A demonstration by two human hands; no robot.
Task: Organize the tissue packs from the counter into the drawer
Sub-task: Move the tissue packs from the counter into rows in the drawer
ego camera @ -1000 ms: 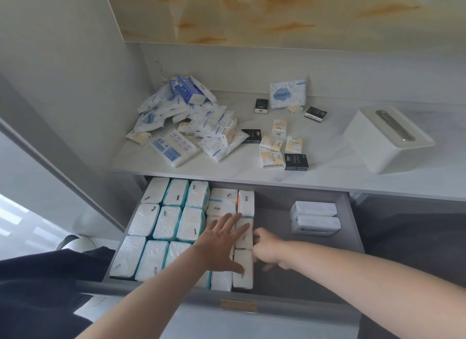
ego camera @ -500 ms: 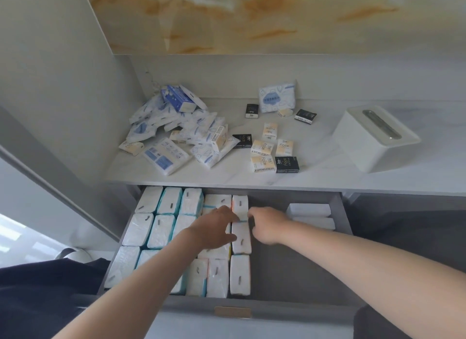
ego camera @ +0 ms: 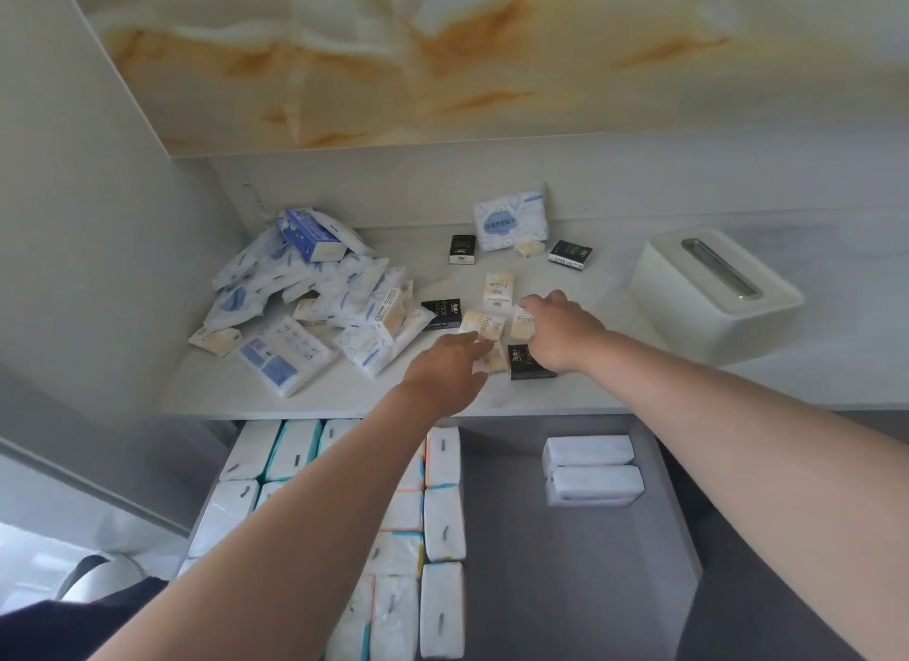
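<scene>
left hand, right hand (over tissue packs)

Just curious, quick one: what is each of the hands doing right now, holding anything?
Left hand: open, fingers stretched over a cream pocket tissue pack.
Right hand: cannot tell, its fingers are hidden.

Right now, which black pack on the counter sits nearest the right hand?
The black pack at the counter's front edge, partly under the right hand; the other three lie farther back.
</scene>
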